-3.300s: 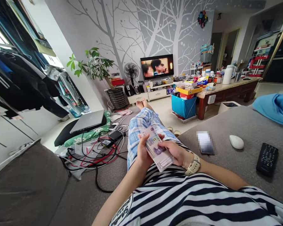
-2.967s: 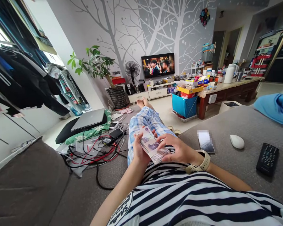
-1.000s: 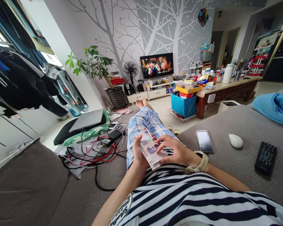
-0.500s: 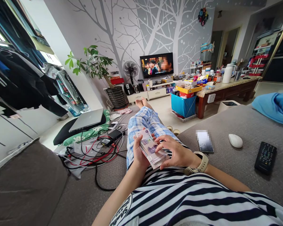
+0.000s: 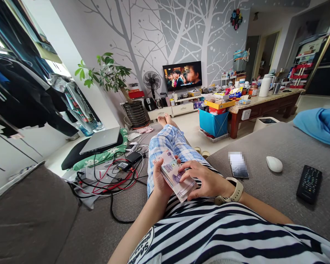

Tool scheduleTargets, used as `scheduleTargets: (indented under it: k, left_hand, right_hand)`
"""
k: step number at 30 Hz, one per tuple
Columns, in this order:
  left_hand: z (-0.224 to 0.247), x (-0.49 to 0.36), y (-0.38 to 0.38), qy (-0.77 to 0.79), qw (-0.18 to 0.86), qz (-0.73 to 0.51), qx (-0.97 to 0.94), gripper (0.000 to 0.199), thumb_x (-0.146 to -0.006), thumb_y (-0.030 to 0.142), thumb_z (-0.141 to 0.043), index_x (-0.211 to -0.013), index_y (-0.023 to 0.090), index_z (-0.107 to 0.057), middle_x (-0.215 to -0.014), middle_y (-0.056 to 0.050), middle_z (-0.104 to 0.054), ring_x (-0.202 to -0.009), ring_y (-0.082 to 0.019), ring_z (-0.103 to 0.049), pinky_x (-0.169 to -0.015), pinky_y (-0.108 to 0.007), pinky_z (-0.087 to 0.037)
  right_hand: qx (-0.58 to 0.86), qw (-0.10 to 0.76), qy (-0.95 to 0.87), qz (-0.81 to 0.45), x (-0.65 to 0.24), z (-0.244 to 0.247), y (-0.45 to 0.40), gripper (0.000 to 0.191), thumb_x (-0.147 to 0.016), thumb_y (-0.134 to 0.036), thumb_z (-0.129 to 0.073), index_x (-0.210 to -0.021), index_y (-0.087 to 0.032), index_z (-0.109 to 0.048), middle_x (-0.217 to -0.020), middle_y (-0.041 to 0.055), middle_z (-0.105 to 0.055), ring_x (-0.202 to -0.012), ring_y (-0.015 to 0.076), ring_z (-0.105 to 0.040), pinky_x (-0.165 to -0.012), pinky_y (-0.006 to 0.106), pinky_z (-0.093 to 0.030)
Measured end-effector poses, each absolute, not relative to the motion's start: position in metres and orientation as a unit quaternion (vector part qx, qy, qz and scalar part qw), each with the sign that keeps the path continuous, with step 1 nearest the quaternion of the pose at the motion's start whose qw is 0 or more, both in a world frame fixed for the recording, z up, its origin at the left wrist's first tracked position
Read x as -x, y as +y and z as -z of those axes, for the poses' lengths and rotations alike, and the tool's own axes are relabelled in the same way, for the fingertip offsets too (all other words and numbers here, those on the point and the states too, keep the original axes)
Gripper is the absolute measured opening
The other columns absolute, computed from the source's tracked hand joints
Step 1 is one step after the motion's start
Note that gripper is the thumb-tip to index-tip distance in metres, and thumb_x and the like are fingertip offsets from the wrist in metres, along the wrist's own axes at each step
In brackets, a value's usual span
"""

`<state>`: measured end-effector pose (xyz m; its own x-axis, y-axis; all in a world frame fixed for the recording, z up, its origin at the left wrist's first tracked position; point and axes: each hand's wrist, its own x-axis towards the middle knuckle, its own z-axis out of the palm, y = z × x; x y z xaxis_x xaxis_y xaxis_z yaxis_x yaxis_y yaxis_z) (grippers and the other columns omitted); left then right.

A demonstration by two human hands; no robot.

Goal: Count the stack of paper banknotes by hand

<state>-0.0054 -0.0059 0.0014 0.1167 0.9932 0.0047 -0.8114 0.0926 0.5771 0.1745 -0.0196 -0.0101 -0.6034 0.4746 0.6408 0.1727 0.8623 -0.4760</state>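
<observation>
A thick stack of pale purple banknotes (image 5: pixel 172 169) lies tilted over my lap, a portrait and the figure 5 printed on the top note. My left hand (image 5: pixel 161 179) is closed around the stack's left side, its thumb along the edge and fingertips showing at the far side. From the right, my right hand (image 5: pixel 207 180) has its curled fingers on the top note and its thumb by the lower right corner. The near ends of the notes are slightly fanned. A pale watch band circles my right wrist.
On the grey sofa to the right are a phone (image 5: pixel 238 165), a white mouse (image 5: pixel 274 164) and a black remote (image 5: pixel 309 184). Tangled cables (image 5: pixel 110 179) and a closed laptop (image 5: pixel 101 140) lie on the left. Beyond stands a cluttered table (image 5: pixel 260 103) beside a blue bin (image 5: pixel 213 124).
The banknote stack has tipped slightly, its near end a little lower. My left thumb has shifted slightly left, and my right fingers have slid a little left over the top note.
</observation>
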Motion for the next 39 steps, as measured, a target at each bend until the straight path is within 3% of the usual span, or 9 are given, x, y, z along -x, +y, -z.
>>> scheduleTargets:
  k: [7,15,26,30,33,36,39]
  left_hand:
    - [-0.005,0.003,-0.009,0.199,0.673,-0.658,-0.274,0.051,-0.076,0.029,-0.067,-0.125,0.029,-0.055,-0.096,-0.005,-0.07,-0.077,-0.025,-0.07,-0.061,-0.034,-0.056]
    - [-0.001,0.003,-0.006,0.19,0.673,-0.658,-0.281,0.027,-0.074,0.032,-0.068,-0.098,0.026,-0.057,-0.091,-0.005,-0.068,-0.075,-0.023,-0.069,-0.061,-0.033,-0.055]
    - [0.0,0.005,-0.003,0.156,0.685,-0.657,-0.275,0.018,-0.073,0.032,-0.068,-0.084,0.024,-0.056,-0.089,-0.005,-0.065,-0.074,-0.021,-0.064,-0.067,-0.034,-0.053]
    - [-0.002,0.005,-0.004,0.142,0.663,-0.67,-0.302,0.023,-0.07,0.031,-0.069,-0.089,0.025,-0.058,-0.088,-0.005,-0.064,-0.075,-0.021,-0.063,-0.067,-0.033,-0.053]
    - [-0.001,0.004,-0.002,0.132,0.644,-0.681,-0.324,0.031,-0.069,0.035,-0.069,-0.097,0.026,-0.059,-0.091,-0.003,-0.064,-0.078,-0.021,-0.064,-0.071,-0.035,-0.053]
    - [-0.001,0.002,-0.001,0.127,0.629,-0.688,-0.339,0.035,-0.07,0.04,-0.069,-0.101,0.028,-0.058,-0.095,-0.003,-0.064,-0.081,-0.02,-0.064,-0.077,-0.038,-0.053]
    - [-0.002,-0.003,-0.004,0.12,0.617,-0.69,-0.359,0.035,-0.071,0.041,-0.067,-0.103,0.029,-0.059,-0.096,-0.003,-0.065,-0.084,-0.021,-0.065,-0.082,-0.041,-0.053]
  right_hand:
    - [0.176,0.401,-0.883,-0.168,-0.173,0.012,-0.02,0.047,-0.072,-0.036,-0.087,-0.112,-0.023,-0.066,-0.129,0.0107,-0.059,-0.126,0.0273,-0.052,-0.109,0.046,-0.04]
    - [0.171,0.402,-0.887,-0.148,-0.174,0.012,-0.02,0.042,-0.075,-0.034,-0.085,-0.111,-0.024,-0.066,-0.13,0.0107,-0.059,-0.126,0.0271,-0.052,-0.11,0.046,-0.039]
    - [0.182,0.392,-0.891,-0.141,-0.176,0.011,-0.021,0.047,-0.073,-0.039,-0.086,-0.112,-0.023,-0.065,-0.14,0.0136,-0.05,-0.137,0.0305,-0.042,-0.116,0.05,-0.032]
    - [0.218,0.454,-0.826,-0.255,-0.173,0.014,-0.018,0.052,-0.075,-0.05,-0.082,-0.113,-0.021,-0.062,-0.136,0.0133,-0.052,-0.129,0.0293,-0.049,-0.11,0.046,-0.039]
    - [0.282,0.497,-0.703,-0.423,-0.166,0.023,-0.011,0.045,-0.082,-0.056,-0.073,-0.107,-0.02,-0.059,-0.112,0.0077,-0.062,-0.105,0.0233,-0.059,-0.088,0.037,-0.05]
    - [0.268,0.469,-0.585,-0.605,-0.155,0.031,-0.004,0.046,-0.078,-0.059,-0.075,-0.098,-0.02,-0.061,-0.087,0.0,-0.063,-0.08,0.0169,-0.059,-0.073,0.03,-0.047]
    - [0.227,0.438,-0.514,-0.702,-0.145,0.034,-0.001,0.047,-0.068,-0.056,-0.084,-0.091,-0.018,-0.069,-0.084,0.0001,-0.067,-0.076,0.0153,-0.06,-0.074,0.029,-0.045]
